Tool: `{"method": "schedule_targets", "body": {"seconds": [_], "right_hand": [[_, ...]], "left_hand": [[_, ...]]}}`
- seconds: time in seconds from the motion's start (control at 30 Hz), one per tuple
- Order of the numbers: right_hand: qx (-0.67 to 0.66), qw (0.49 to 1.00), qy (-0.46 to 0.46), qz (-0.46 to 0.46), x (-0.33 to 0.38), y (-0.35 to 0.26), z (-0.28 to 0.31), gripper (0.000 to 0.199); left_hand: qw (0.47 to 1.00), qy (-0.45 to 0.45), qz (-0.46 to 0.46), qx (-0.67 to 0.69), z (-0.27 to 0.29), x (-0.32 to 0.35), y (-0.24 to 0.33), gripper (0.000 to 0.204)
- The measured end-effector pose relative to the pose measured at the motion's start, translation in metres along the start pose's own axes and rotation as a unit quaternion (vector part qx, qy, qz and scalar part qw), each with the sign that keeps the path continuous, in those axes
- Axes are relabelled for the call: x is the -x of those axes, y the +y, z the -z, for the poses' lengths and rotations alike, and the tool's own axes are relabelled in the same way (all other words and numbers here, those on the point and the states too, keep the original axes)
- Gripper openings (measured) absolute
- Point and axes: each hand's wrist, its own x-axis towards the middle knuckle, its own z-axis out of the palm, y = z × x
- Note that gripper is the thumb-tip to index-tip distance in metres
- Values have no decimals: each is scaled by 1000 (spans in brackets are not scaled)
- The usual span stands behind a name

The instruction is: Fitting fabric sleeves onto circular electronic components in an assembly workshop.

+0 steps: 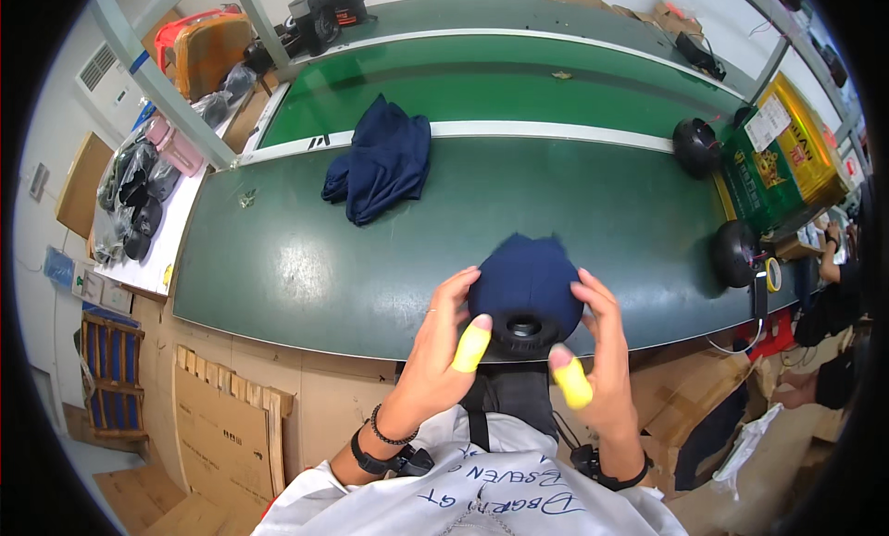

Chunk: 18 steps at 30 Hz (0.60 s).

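Left hand: the left hand (443,337) is cupped around the left flank of a round thing in a navy cover (525,286), fingers spread on the cloth, the thumb in a yellow finger cot (470,343).
Right hand: the right hand (597,351) clasps the right flank the same way, its thumb in a second yellow cot (572,382) that stands slightly off the cloth.
Where the thing is: held between both hands over the near edge of the dark green table (278,277), close to the person's chest. A black ring with a hole (524,329) shows at its lower face, bare of cloth.
Nearby: a loose heap of navy cloth (380,166) lies well apart, farther up the table; two black round units (736,253) sit by the right end, beside green and yellow cartons (787,161).
Risk of a drop: I judge the grip to rest mostly on fingertips over smooth cloth; if the cloth slides on the body inside, the piece could slip out and fall past the table edge.
Risk to the cover: the cots may drag on the fabric and pull it askew around the ring.
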Motion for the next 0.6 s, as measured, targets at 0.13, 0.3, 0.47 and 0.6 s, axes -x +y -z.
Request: {"method": "schedule_targets", "body": {"seconds": [0.13, 0.3, 0.47, 0.6], "right_hand": [[-23, 995, 54, 84, 2, 34, -19, 52], [-124, 988, 91, 33, -6, 44, -12, 45], [34, 994, 33, -101, -40, 36, 0, 56], [-61, 988, -49, -133, -58, 36, -4, 79]], "left_hand": [[989, 48, -68, 119, -5, -16, -24, 26], [997, 62, -31, 14, -7, -24, -18, 41], [988, 22, 61, -142, -15, -43, 7, 39], [982, 2, 49, -184, -18, -60, 5, 54]]}}
